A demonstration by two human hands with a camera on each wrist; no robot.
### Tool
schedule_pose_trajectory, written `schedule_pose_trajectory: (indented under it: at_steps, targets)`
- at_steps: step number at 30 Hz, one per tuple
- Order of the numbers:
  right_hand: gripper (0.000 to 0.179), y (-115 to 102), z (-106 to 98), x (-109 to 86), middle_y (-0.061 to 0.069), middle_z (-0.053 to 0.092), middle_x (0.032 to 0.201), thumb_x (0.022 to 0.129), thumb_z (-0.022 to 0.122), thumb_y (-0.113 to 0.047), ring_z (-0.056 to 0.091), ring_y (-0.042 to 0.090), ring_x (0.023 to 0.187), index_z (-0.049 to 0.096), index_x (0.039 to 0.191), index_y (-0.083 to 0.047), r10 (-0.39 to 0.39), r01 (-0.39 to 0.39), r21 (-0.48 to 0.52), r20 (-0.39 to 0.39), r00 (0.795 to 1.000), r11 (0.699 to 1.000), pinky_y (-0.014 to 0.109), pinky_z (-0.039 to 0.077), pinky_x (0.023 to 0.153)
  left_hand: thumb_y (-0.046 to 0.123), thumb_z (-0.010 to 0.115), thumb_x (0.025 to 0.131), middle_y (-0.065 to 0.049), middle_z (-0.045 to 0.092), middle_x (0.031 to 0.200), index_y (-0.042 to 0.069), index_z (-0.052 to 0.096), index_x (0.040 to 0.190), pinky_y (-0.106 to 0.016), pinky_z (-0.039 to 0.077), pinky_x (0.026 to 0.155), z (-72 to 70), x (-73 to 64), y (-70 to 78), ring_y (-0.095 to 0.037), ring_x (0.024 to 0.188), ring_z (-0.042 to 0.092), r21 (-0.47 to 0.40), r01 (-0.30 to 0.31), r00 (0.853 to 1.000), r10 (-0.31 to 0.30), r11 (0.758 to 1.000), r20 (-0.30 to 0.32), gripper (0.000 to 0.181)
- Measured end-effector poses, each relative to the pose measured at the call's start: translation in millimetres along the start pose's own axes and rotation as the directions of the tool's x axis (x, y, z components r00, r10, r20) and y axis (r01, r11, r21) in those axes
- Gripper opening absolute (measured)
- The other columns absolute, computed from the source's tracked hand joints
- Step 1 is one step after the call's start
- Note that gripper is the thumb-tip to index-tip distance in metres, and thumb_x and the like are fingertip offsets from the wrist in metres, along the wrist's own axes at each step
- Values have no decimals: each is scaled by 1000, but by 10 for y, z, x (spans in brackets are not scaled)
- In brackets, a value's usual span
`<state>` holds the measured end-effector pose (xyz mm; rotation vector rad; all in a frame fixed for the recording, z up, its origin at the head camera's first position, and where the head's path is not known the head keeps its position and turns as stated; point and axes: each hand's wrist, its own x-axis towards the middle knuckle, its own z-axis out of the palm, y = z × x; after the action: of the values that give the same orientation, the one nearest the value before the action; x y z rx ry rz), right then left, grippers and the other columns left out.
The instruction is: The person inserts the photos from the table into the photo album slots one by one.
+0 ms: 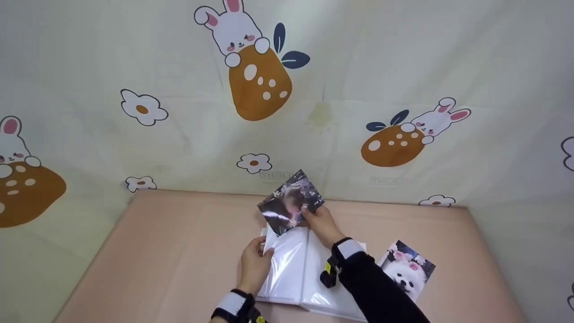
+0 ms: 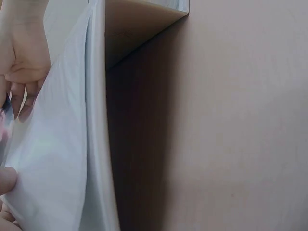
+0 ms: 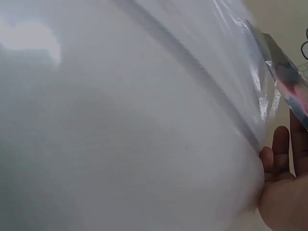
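A white photo album point(image 1: 287, 271) with glossy clear sleeves lies open before me. My left hand point(image 1: 255, 264) holds its left edge near the top, thumb point(image 2: 7, 180) on the sleeve page point(image 2: 53, 139). Between the thumb and fingers of my right hand point(image 1: 323, 226) is a dark, shiny photo point(image 1: 287, 202), tilted over the top of the left page. Glare hides part of its picture. In the right wrist view the photo point(image 3: 286, 72) stands at the mouth of a clear sleeve point(image 3: 231, 53); whether its corner is inside, I cannot tell.
A second photo point(image 1: 410, 271), of a white fluffy dog with pink flowers, lies right of the album, partly behind my right sleeve point(image 1: 376, 287). The pinkish tabletop point(image 1: 179, 251) meets a hanging cloth point(image 1: 179, 67) printed with rabbits at the back.
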<state>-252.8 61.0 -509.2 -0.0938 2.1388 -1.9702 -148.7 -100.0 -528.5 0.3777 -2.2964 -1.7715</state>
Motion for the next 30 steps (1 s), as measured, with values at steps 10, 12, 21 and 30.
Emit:
schedule_pose_trajectory:
  at_steps: [10,12,21,30]
  targets:
    - [24,45,-269,129,15,61,101,93,48,-6,54,24,96,56,109,9,-136,117,-276,-50,989,954,38,43,88,-6,61,79,-9,54,77,-14,54,108,-25,44,61,-35,29,31,-15,67,49,-62,102,993,-97,993,68,31]
    - [23,46,-312,156,15,61,99,92,49,-6,55,22,94,57,108,9,-121,102,-311,-43,992,945,37,44,86,-3,60,81,-12,56,84,-16,52,110,-26,45,66,-58,27,40,-17,74,51,-93,146,984,-134,985,117,33]
    - [23,-66,-334,193,18,61,101,91,52,-6,54,25,96,57,106,10,-50,25,-373,-56,997,928,39,42,90,5,59,85,-15,59,95,-14,54,108,-32,44,75,-126,30,58,-20,84,53,-125,212,955,-178,969,239,30]
    - [16,-158,-290,201,13,62,82,90,54,-6,55,23,80,61,87,7,-75,22,-521,-80,994,853,39,47,78,3,58,85,-20,60,104,-11,52,107,-35,45,82,-104,26,62,-21,88,56,-150,239,948,-197,959,251,27]
